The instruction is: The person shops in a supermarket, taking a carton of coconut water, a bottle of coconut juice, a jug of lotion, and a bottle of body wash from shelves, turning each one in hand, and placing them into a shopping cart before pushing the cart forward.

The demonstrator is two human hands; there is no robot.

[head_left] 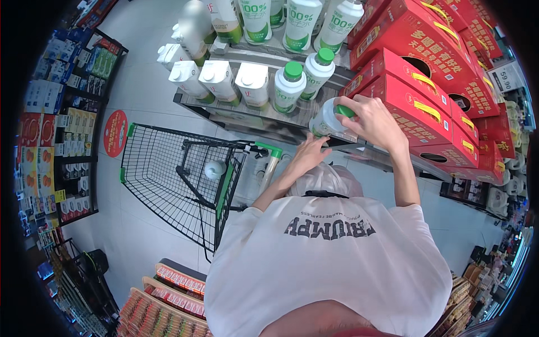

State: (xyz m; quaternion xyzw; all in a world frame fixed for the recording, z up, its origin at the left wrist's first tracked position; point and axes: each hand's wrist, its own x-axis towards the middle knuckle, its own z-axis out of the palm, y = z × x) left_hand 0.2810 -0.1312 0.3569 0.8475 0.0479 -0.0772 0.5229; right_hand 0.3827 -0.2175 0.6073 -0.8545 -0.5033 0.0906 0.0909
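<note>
As both hands (307, 155) reach forward, the right (366, 119) grips a bottle cap (343, 112)

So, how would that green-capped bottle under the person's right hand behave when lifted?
The bottle is probably fairly heavy for its size, if full as its closed green cap suggests. Its smooth sides look like plastic, so likely fairly stiff and perhaps slippery. Being rounded, it could roll if laid down.

The held bottle (322, 119) looks smooth plastic; the boxes (393, 95), glossy printed card; the cart (151, 174), metal wire; the shirt (337, 264), matt cloth; the floor (147, 67), smooth tile (with a faint sheen).
</note>
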